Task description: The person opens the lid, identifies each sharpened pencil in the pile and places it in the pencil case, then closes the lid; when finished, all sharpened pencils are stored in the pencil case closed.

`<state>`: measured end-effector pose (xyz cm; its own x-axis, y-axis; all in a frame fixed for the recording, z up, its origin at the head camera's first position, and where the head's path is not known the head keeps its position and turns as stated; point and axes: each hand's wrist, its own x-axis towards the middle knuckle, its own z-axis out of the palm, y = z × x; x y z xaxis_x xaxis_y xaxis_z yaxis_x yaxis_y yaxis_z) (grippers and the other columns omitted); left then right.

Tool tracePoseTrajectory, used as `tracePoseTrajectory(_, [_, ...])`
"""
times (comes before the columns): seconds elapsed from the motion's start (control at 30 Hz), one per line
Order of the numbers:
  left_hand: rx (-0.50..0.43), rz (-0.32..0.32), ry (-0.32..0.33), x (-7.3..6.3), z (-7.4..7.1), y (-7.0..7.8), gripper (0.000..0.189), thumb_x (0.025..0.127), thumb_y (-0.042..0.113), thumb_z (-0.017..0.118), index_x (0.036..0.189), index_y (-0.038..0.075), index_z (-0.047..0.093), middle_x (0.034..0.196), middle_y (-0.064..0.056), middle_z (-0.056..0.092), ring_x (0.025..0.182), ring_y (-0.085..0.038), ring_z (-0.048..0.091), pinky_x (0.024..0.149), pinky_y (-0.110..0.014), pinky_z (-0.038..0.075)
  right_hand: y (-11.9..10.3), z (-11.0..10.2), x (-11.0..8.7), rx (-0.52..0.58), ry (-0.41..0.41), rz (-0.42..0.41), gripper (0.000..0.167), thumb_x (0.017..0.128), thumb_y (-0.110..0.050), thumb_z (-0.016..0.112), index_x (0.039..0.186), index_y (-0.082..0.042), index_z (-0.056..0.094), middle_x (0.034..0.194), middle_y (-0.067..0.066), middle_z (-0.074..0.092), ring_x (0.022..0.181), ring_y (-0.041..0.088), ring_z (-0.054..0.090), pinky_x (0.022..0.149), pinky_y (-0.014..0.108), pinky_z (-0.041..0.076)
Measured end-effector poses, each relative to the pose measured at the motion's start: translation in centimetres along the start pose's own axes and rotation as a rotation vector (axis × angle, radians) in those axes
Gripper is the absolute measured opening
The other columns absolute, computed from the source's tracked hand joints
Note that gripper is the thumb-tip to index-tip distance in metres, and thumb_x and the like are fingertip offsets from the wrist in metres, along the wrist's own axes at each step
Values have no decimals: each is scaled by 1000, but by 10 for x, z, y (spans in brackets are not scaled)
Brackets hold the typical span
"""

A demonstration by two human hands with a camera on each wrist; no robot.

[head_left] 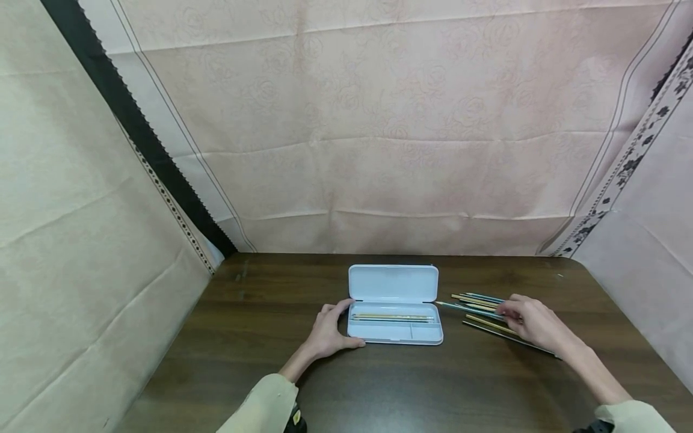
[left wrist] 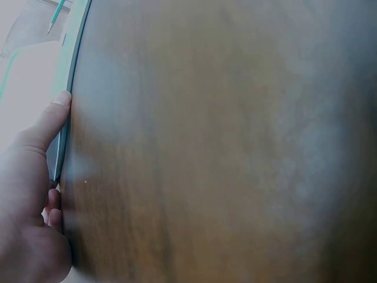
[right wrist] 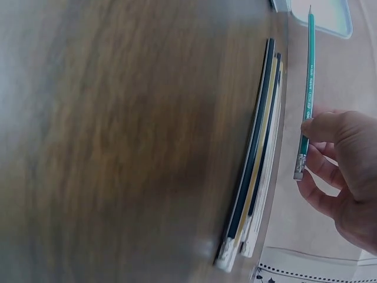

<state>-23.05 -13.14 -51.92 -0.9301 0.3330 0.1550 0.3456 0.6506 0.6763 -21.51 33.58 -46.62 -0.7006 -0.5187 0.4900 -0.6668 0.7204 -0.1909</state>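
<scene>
An open light-blue pencil case (head_left: 395, 334) lies on the table with its lid (head_left: 393, 282) tipped back; a few pencils (head_left: 392, 317) lie along its tray. My left hand (head_left: 329, 332) grips the case's left end, thumb at the front corner and fingers at the back. In the left wrist view the thumb (left wrist: 54, 115) presses the case's edge. My right hand (head_left: 533, 322) pinches a green pencil (right wrist: 310, 76) near its eraser end, its sharp tip pointing toward the case. Below that hand several dark and yellow pencils (right wrist: 254, 159) lie side by side on the table.
The dark wooden table (head_left: 433, 391) ends at a cream patterned cloth (head_left: 379, 150) hanging behind it. More cloth hangs on the left (head_left: 81, 240) and right (head_left: 649, 228) sides. The loose pencils (head_left: 489, 325) lie to the right of the case.
</scene>
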Motion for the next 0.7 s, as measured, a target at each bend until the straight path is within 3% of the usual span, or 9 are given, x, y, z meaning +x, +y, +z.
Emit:
tracePoseTrajectory(0.3, [-2, 4, 1, 0, -1, 0, 93, 69, 45, 91, 146, 15, 48, 130, -14, 53, 117, -33, 44, 90, -53, 41, -12, 9, 10, 28, -29, -14, 30, 72, 14, 77, 93, -9, 74, 81, -12, 55, 68, -2, 47, 54, 25, 43])
tracePoseTrajectory(0.7, [-7, -17, -4, 0, 0, 1, 93, 70, 46, 90, 147, 17, 47, 129, -13, 51, 117, -31, 44, 90, -51, 42, -28, 21, 26, 73, -131, 49, 28, 78, 11, 76, 95, -11, 73, 86, -8, 58, 70, 2, 50, 59, 27, 46])
